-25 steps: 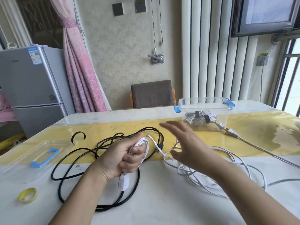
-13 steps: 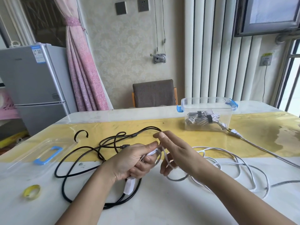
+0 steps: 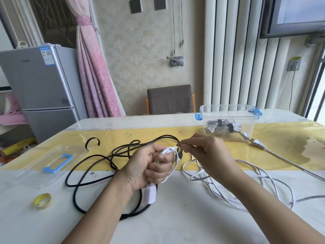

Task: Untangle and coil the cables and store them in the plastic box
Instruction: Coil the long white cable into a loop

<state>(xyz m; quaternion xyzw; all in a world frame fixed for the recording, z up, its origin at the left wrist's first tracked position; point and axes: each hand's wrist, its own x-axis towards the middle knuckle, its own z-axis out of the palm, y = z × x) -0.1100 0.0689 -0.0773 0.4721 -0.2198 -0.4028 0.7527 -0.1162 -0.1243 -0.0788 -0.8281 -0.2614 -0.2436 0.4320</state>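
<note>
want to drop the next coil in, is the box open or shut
Open: the box has nothing on its rim, and its lid lies flat on the table to the left.

Bright daylight from the right window point(image 3: 299, 11); glare on the table point(image 3: 313, 145); edges bend; sharp focus

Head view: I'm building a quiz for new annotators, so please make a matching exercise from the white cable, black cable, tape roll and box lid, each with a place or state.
Things:
1 white cable
2 black cable
3 tape roll
4 box lid

States:
A transparent, lying flat on the table
B gripped by the left hand, pinched by the right hand
C yellow, near left of the table
D loose loops on the table

Pairs: 1-B; 2-D; 3-C; 4-A
</note>
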